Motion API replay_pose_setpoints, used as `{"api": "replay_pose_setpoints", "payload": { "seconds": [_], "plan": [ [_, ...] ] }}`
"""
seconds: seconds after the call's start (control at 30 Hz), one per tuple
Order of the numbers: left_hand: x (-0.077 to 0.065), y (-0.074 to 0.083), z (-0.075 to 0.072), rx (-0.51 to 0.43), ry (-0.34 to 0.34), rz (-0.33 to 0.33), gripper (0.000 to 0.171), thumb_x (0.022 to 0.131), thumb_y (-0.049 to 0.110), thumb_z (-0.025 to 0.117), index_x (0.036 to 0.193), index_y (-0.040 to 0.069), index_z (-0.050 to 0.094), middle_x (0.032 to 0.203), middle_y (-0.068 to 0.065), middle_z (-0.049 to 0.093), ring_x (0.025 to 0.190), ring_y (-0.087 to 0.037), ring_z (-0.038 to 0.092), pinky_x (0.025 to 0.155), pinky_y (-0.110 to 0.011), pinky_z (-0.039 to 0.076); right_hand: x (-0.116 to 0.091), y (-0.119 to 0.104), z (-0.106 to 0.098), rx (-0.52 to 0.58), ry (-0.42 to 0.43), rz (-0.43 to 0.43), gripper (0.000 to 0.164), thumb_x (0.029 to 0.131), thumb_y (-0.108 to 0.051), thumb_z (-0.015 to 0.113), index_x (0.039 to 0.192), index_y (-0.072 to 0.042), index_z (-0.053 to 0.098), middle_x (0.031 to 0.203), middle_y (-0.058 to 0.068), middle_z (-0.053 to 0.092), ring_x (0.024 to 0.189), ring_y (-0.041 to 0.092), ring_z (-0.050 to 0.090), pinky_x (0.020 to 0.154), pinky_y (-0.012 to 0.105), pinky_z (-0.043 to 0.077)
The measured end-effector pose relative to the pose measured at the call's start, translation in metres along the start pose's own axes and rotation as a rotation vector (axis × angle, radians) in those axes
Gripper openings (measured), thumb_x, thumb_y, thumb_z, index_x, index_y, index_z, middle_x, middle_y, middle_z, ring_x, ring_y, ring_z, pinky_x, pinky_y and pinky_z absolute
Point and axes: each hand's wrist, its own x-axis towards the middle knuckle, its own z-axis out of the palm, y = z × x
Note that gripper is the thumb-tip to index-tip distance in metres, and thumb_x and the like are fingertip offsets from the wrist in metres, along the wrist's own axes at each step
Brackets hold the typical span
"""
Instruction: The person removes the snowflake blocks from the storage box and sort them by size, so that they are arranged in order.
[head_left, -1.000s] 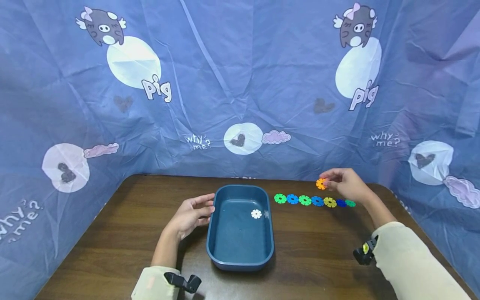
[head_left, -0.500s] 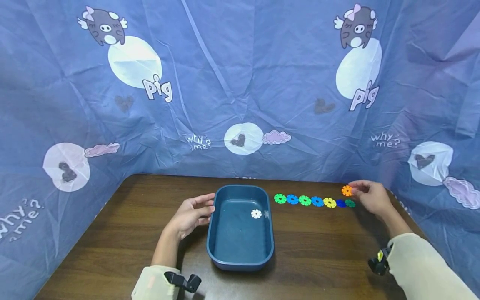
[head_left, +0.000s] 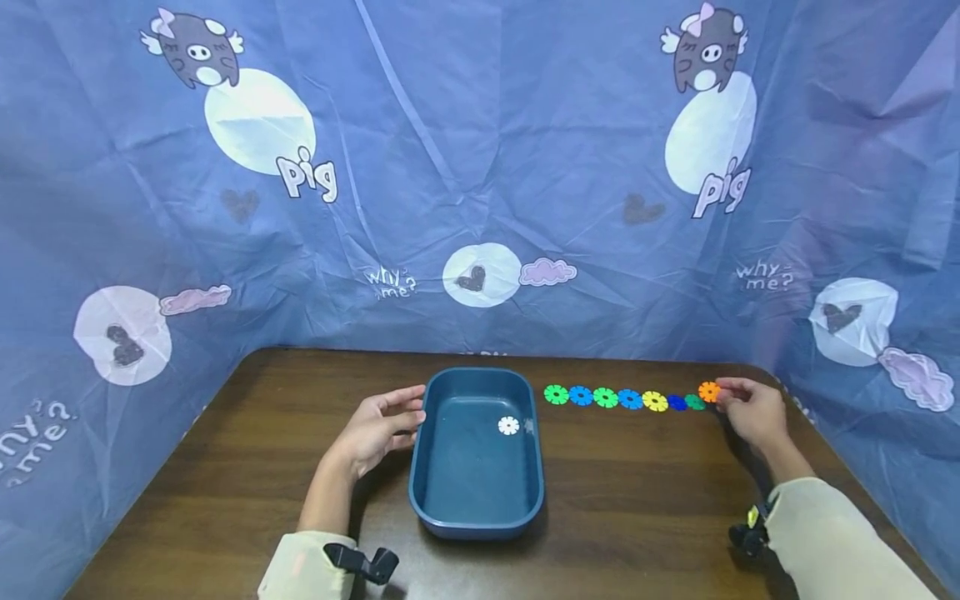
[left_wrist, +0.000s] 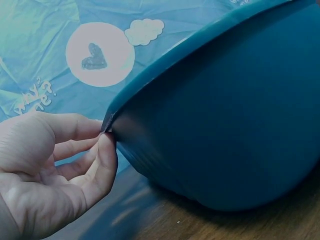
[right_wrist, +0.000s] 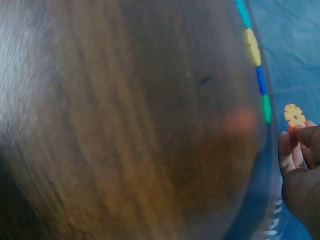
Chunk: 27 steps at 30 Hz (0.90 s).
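My right hand [head_left: 756, 412] pinches an orange interlocking disc [head_left: 708, 392] by its edge, tilted up at the right end of a row of discs. That row runs from a green disc [head_left: 556, 395] by the bin through blue and yellow ones to a dark green disc [head_left: 695, 402], which the orange one closely adjoins in the head view. The right wrist view shows the orange disc [right_wrist: 294, 115] held between thumb and fingers. Fingertips of my left hand [head_left: 378, 432] pinch the rim of a dark blue plastic bin [left_wrist: 215, 115] at its left side.
A white disc [head_left: 508, 426] lies in the bin toward its right wall. The brown wooden table [head_left: 622, 500] extends to a rounded far edge. Behind it hangs a blue printed curtain [head_left: 420, 167]. Black cameras are strapped to both wrists.
My right hand has carried the orange disc rightward past the row, then lowered it toward the row's right end. The left hand keeps its place at the bin.
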Motion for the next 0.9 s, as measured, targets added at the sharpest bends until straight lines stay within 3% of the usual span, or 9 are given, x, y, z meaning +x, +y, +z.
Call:
{"api": "replay_pose_setpoints", "payload": {
  "seconds": [0.2,0.33,0.5,0.73,0.9],
  "plan": [
    [0.0,-0.002,0.001,-0.011,-0.022,0.007,0.054,0.096,-0.002,0.064,0.147,-0.003,0.049,0.129,-0.022,0.055,0.094,-0.018,0.065,0.076,-0.031,0.058,-0.004,0.014,-0.005,0.019,0.029,0.093,0.028,0.097,0.006,0.059,0.122,0.017,0.063,0.085,0.01,0.07,0.063,-0.002,0.06,0.058,0.016,0.053],
    [0.001,0.0,0.001,-0.017,-0.011,0.003,0.053,0.095,-0.003,0.065,0.146,-0.002,0.051,0.128,-0.021,0.056,0.093,-0.018,0.065,0.074,-0.031,0.058,0.0,0.021,-0.005,-0.049,0.046,0.104,0.029,0.096,0.0,0.062,0.122,0.012,0.066,0.082,0.003,0.071,0.065,-0.005,0.056,0.061,0.015,0.048],
    [0.001,0.0,-0.001,-0.001,-0.013,0.003,0.053,0.096,-0.002,0.065,0.147,-0.001,0.05,0.129,-0.021,0.055,0.095,-0.019,0.065,0.075,-0.032,0.058,0.006,0.026,-0.002,-0.152,0.038,0.083,0.028,0.096,-0.007,0.065,0.12,0.006,0.07,0.095,0.012,0.076,0.071,-0.006,0.052,0.065,0.016,0.043],
    [0.001,-0.001,-0.003,0.0,-0.008,0.001,0.054,0.096,-0.002,0.065,0.147,-0.001,0.05,0.129,-0.022,0.054,0.095,-0.019,0.064,0.076,-0.032,0.058,0.01,0.026,-0.003,-0.137,-0.007,0.069,0.027,0.097,-0.005,0.063,0.119,0.009,0.069,0.098,0.018,0.074,0.074,-0.001,0.054,0.061,0.014,0.044],
    [0.001,-0.001,-0.003,0.007,-0.011,0.004,0.053,0.096,-0.001,0.066,0.147,-0.001,0.05,0.13,-0.022,0.053,0.096,-0.019,0.065,0.077,-0.032,0.058,0.011,0.026,-0.005,-0.146,-0.044,0.049,0.025,0.099,-0.005,0.061,0.118,0.01,0.068,0.108,0.026,0.071,0.082,0.01,0.058,0.061,0.015,0.046]
  ]
}}
